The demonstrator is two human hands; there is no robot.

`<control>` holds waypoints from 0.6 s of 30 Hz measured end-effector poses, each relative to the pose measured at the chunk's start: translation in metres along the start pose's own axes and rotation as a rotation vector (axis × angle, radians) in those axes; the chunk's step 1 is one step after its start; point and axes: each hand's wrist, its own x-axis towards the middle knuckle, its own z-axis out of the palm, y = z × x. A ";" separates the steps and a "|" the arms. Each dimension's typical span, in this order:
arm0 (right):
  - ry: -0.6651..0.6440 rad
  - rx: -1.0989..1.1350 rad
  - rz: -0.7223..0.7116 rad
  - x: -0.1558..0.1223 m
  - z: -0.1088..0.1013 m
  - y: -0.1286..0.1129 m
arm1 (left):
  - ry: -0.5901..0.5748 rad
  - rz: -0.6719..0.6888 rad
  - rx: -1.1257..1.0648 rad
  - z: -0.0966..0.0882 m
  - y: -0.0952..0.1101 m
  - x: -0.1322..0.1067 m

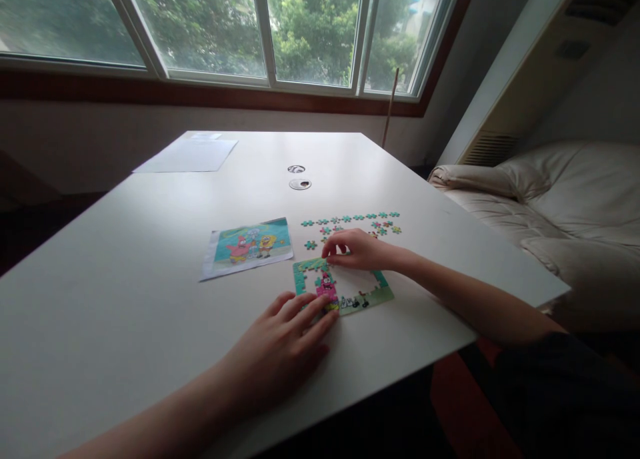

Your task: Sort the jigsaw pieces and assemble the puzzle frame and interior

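Observation:
A partly assembled jigsaw puzzle [365, 296] with a green border and a pink figure lies near the front of the white table [125, 259]. My left hand [285, 342] rests flat on the table, fingers spread, fingertips touching the puzzle's near left corner. My right hand [357, 251] sits at the puzzle's far edge, fingers curled in a pinch on a puzzle piece. Loose puzzle pieces [350, 222] lie in rows just beyond my right hand. A printed reference picture [249, 247] with cartoon characters lies to the left of the puzzle.
A sheet of paper [187, 156] lies at the table's far left. Two round cable grommets [299, 177] sit mid-table toward the back. Windows run behind the table. A cream sofa [560, 206] stands to the right, close to the table's right edge.

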 end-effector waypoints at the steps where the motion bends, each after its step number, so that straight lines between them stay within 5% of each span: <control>1: 0.005 0.000 0.003 0.000 0.001 0.000 | -0.001 -0.001 0.000 0.000 0.000 0.000; 18: 0.063 -0.043 0.089 0.004 0.012 -0.005 | -0.005 -0.008 -0.009 0.001 0.001 0.001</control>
